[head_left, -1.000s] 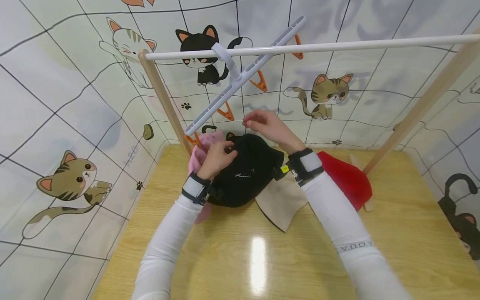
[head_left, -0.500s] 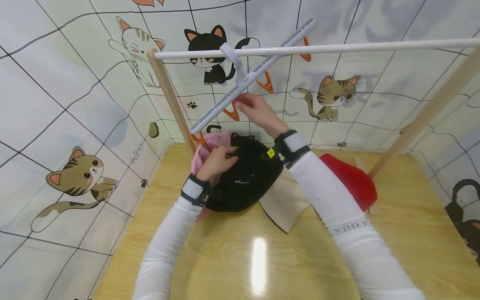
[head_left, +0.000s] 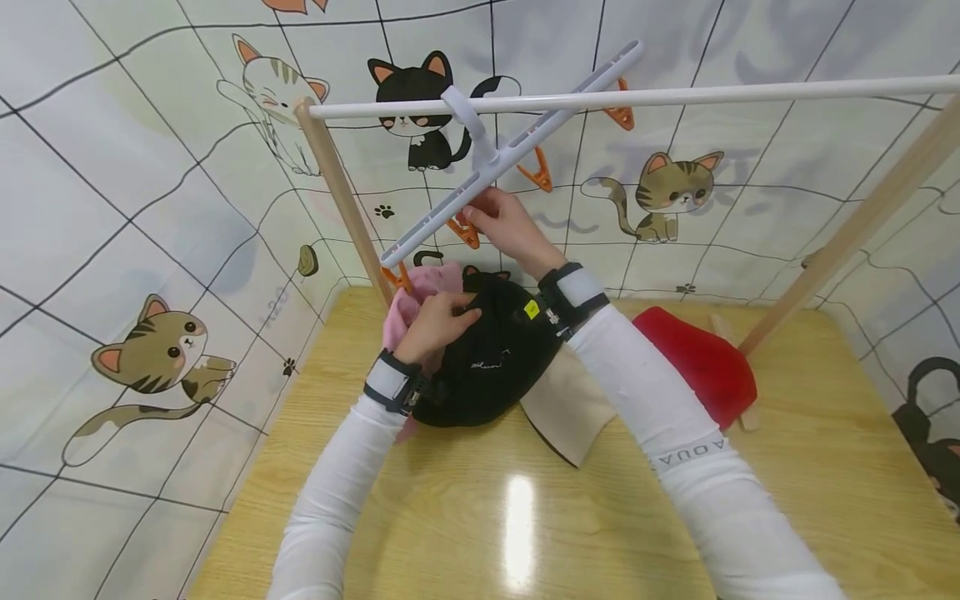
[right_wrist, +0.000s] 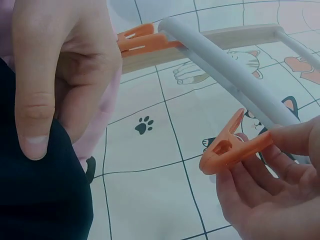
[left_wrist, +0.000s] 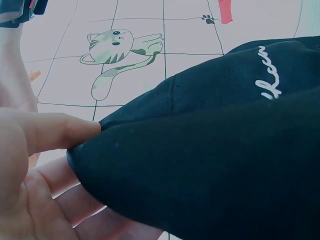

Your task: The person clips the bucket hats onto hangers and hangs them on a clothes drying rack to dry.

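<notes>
My left hand (head_left: 438,323) pinches the edge of a black hat (head_left: 487,379) with white script between thumb and fingers. In the left wrist view the hat's folded edge (left_wrist: 150,160) lies under the thumb. My right hand (head_left: 510,227) holds an orange clip (right_wrist: 225,150) that hangs from a pale blue-grey clip hanger (head_left: 450,200). Thumb and fingers grip one arm of the clip. Another orange clip (right_wrist: 142,40), at the hanger's near end, bites a pink fabric item (head_left: 420,287). Most of that pink item is hidden behind the left hand and the hat.
A white rail (head_left: 712,93) on wooden posts (head_left: 337,192) carries the hanger by its hook. Two more orange clips (head_left: 538,173) hang toward its far end. A beige fabric piece (head_left: 566,408) and a red one (head_left: 697,362) lie on the wooden table (head_left: 450,517). Behind stands a cat-print wall.
My right hand has moved left and up from mid-air to the orange clip and now grips it. The left hand keeps its pinch on the black hat, nearly unmoved.
</notes>
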{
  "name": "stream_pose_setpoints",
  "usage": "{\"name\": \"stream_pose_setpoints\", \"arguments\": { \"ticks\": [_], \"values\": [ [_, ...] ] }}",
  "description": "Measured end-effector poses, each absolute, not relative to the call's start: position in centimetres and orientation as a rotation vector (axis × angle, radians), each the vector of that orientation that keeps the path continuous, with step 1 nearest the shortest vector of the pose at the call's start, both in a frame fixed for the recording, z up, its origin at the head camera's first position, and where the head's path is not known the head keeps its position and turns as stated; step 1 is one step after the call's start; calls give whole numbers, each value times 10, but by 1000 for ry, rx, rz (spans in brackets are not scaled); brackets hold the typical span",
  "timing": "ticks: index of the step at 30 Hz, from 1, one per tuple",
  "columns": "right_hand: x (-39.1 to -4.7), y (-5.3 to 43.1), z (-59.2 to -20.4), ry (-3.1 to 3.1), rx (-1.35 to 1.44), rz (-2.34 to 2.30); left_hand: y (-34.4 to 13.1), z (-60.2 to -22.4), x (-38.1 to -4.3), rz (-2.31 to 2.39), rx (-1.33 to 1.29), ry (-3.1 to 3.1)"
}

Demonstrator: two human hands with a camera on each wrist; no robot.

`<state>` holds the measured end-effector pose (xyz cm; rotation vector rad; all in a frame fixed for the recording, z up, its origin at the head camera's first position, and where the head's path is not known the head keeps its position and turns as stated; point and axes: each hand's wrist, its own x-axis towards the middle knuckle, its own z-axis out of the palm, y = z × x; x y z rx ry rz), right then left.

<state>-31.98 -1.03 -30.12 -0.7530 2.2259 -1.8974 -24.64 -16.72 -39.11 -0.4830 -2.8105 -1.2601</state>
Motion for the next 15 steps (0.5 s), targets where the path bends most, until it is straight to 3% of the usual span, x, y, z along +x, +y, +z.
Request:
{"name": "stream_pose_setpoints", "arguments": {
  "ticks": [15],
  "values": [
    [-315, -1, -302, 2037, -738, -1963, -161, -386, -247, -1300, -461, -2724]
  ]
}}
